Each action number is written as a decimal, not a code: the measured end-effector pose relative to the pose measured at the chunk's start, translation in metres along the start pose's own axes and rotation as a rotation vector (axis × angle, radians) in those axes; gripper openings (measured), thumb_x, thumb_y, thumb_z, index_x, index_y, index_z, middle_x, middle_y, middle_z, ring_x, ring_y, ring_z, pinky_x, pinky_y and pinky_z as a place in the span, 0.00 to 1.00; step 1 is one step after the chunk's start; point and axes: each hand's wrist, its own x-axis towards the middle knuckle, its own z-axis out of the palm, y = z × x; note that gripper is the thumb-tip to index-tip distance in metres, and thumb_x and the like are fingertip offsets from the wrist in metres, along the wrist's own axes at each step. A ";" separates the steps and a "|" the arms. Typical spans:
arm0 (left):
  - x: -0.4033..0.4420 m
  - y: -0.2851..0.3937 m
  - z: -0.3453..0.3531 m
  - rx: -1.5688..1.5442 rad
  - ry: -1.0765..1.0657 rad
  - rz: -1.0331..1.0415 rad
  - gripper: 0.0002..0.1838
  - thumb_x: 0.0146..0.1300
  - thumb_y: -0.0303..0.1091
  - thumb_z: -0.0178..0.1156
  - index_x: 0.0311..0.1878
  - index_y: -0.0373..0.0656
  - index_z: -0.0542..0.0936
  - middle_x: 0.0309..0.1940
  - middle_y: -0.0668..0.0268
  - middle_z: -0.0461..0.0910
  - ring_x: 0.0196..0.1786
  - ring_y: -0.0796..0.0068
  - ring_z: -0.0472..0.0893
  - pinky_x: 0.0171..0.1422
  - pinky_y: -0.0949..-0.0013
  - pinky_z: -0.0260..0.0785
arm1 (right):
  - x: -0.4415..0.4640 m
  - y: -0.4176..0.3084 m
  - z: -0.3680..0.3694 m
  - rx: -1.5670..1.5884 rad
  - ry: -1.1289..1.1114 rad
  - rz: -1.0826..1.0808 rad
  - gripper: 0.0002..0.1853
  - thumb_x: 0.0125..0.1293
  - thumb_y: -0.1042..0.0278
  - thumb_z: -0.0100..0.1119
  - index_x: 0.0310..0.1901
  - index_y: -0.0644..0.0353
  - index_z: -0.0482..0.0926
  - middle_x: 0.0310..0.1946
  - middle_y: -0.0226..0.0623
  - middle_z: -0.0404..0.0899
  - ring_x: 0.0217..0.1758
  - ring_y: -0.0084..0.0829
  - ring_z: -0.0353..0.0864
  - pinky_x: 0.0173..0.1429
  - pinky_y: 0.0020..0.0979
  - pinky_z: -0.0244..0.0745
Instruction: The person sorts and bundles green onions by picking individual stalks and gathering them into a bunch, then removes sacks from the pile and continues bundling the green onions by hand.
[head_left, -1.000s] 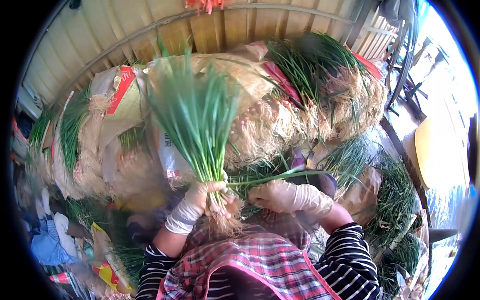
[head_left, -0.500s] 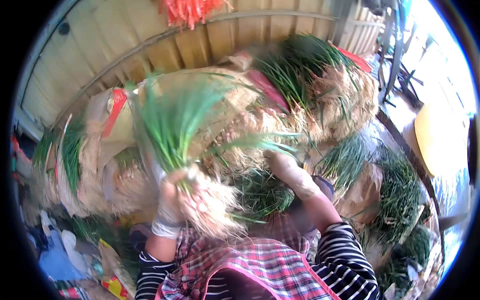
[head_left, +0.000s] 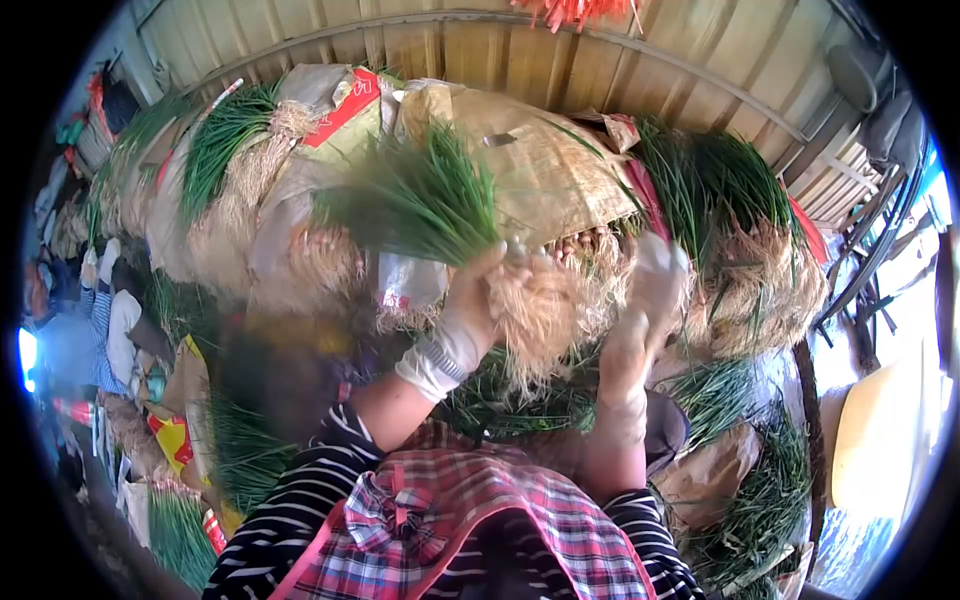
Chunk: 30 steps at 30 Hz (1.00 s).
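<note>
My left hand (head_left: 472, 300), in a pale glove, is closed around a bunch of spring onions (head_left: 440, 195). Their green leaves fan up and to the left, partly blurred, while the stringy roots (head_left: 535, 310) hang right of the fist. My right hand (head_left: 645, 310), gloved too, is raised beside the roots with its fingers stretched away from me. It is slightly smeared, and I see nothing held in it. Its fingertips are near a heap of rooted spring onions (head_left: 595, 255) that lies partly under brown paper (head_left: 540, 170).
More spring onions (head_left: 720, 180) are piled at the back right, others (head_left: 235, 140) at the back left. Loose green leaves (head_left: 760, 500) cover the floor at right. A corrugated wall (head_left: 450, 50) stands behind. At far left, another person's striped sleeve (head_left: 100, 320) shows.
The view has turned left. The bunch in my left hand has tipped further left. My right hand has swung up toward the heap; the few stalks near it before no longer show there.
</note>
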 end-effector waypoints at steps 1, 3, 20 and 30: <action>-0.003 0.004 0.013 0.059 0.040 0.051 0.09 0.56 0.30 0.56 0.39 0.37 0.75 0.31 0.62 0.78 0.30 0.76 0.78 0.36 0.73 0.74 | -0.004 0.012 -0.004 0.013 -0.141 0.307 0.33 0.64 0.48 0.44 0.63 0.64 0.54 0.56 0.43 0.65 0.59 0.37 0.64 0.65 0.35 0.55; 0.002 0.012 0.025 0.022 0.054 0.002 0.09 0.55 0.36 0.57 0.33 0.41 0.73 0.29 0.62 0.75 0.34 0.72 0.76 0.41 0.68 0.73 | -0.023 0.028 0.010 0.497 -0.190 0.821 0.28 0.65 0.52 0.46 0.59 0.65 0.61 0.51 0.41 0.68 0.55 0.30 0.66 0.60 0.31 0.60; -0.024 0.008 0.062 0.349 -0.317 -0.095 0.17 0.62 0.41 0.48 0.45 0.36 0.73 0.39 0.58 0.76 0.42 0.73 0.77 0.47 0.71 0.70 | -0.043 0.025 -0.015 0.039 -0.193 0.472 0.30 0.55 0.69 0.59 0.60 0.59 0.61 0.52 0.40 0.68 0.53 0.33 0.67 0.57 0.33 0.63; -0.023 0.195 0.198 1.480 -0.738 0.242 0.10 0.53 0.35 0.56 0.20 0.43 0.73 0.14 0.66 0.72 0.13 0.76 0.69 0.15 0.74 0.60 | -0.110 0.076 0.061 0.158 -0.617 0.736 0.18 0.60 0.68 0.53 0.51 0.64 0.69 0.43 0.36 0.73 0.39 0.26 0.74 0.41 0.27 0.71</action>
